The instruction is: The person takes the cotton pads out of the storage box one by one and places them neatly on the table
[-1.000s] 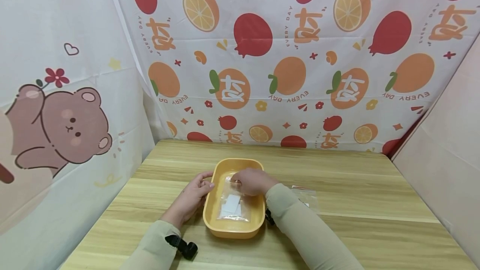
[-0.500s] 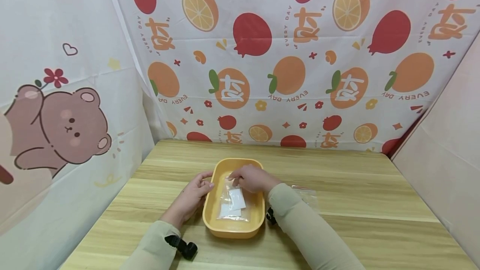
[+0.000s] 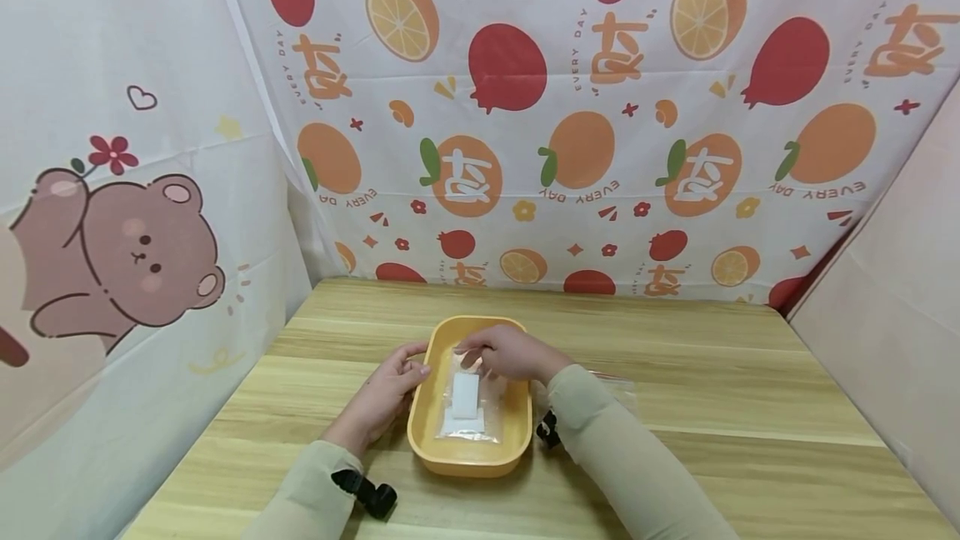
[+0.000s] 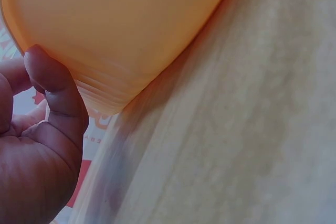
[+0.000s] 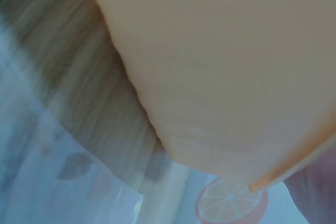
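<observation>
A yellow tray [image 3: 471,468] stands on the wooden table. My left hand [image 3: 385,390] holds its left side, thumb at the rim and fingers against the outside; the left wrist view shows the thumb [image 4: 52,80] bent at that edge. Inside the tray lies a clear plastic bag [image 3: 491,419]. One white rectangular piece [image 3: 465,394] overlaps other white material [image 3: 453,423] within the bag's outline. My right hand [image 3: 513,354] reaches over the far right rim, curled fingers pinching at the bag's upper end; its fingertips are partly hidden. The right wrist view mostly shows the tray's outer wall [image 5: 220,77].
Another clear zip bag [image 3: 621,390] lies on the table right of the tray, partly behind the right sleeve [image 3: 611,432]. Black straps with small devices [image 3: 367,494] sit on the wrists. A fruit-print curtain [image 3: 570,223] hangs behind the table [image 3: 750,407].
The upper white piece has shifted and turned, and now lies upright along the bag. My right hand has drawn slightly up and right. The left hand and the tray have barely moved.
</observation>
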The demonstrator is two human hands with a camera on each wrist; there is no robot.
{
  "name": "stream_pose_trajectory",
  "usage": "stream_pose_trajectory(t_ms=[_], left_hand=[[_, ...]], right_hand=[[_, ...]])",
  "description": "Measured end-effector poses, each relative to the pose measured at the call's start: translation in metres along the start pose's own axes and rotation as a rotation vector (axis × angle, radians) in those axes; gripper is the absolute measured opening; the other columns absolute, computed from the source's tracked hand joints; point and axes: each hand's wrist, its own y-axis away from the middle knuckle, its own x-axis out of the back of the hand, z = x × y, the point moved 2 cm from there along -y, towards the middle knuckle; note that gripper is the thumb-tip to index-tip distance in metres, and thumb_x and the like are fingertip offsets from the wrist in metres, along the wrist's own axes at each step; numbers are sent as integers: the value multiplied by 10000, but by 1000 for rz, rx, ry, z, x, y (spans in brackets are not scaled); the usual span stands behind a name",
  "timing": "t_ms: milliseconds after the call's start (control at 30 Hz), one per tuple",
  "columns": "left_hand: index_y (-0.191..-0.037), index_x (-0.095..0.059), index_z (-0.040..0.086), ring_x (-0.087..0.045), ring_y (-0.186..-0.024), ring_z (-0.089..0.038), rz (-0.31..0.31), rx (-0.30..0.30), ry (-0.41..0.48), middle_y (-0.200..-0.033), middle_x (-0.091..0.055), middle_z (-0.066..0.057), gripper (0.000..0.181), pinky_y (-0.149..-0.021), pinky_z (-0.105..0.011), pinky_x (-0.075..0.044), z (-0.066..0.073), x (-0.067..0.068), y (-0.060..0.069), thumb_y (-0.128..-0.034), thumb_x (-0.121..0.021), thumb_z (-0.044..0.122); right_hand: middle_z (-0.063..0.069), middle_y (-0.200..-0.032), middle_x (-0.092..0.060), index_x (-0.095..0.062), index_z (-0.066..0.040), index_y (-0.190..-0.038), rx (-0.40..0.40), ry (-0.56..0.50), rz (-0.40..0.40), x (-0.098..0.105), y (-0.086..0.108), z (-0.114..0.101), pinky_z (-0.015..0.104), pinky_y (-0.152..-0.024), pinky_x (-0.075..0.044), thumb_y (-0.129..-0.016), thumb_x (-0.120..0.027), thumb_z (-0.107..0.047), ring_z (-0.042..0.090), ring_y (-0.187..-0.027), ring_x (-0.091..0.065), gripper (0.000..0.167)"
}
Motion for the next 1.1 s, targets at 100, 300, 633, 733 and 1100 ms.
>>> stream_pose_trajectory(t_ms=[100, 300, 633, 733, 1100], left_hand=[[-1536, -310, 36, -662, -900, -246, 6, 1, 2, -1136, -583, -234, 512, -719, -352, -593, 0, 0, 0, -1070, -504, 124], [-1543, -291, 30, -665, -912, -242, -3, -5, 5, -1144, -582, -222, 533, -730, -352, -593, -1, 0, -1, -1069, -511, 136], [-1542, -290, 17, -659, -917, -235, -13, -15, 4, -1139, -582, -222, 528, -739, -338, -589, 0, 0, 1, -1069, -502, 119], [-1542, -287, 13, -654, -899, -227, -19, -19, 1, -1122, -584, -209, 532, -729, -334, -589, 0, 0, 1, -1068, -504, 119], [-1543, -281, 5, -653, -871, -225, -16, -20, 5, -1110, -578, -219, 538, -708, -324, -585, 0, 0, 1, -1065, -502, 112]], right_hand=[[-48, -1041, -731, -675, -92, -1315, 1, -26, -1, 4, 4, -2, 326, -719, -593, -1004, -394, 41, 129, -831, -696, 439], [-30, -1082, -724, -650, -119, -1353, -11, -107, 3, 10, 11, -3, 323, -697, -595, -1044, -376, 14, 153, -838, -705, 434], [23, -1123, -719, -635, -80, -1354, -2, -199, 5, 19, 24, -7, 373, -723, -598, -1050, -366, -5, 195, -879, -715, 412], [40, -1136, -717, -632, -85, -1357, 11, -219, 10, 24, 31, -9, 379, -717, -598, -1054, -368, -12, 202, -892, -717, 409], [95, -1191, -696, -577, -71, -1421, 58, -297, 39, 48, 59, -6, 449, -746, -600, -1052, -353, 0, 251, -932, -711, 438]])
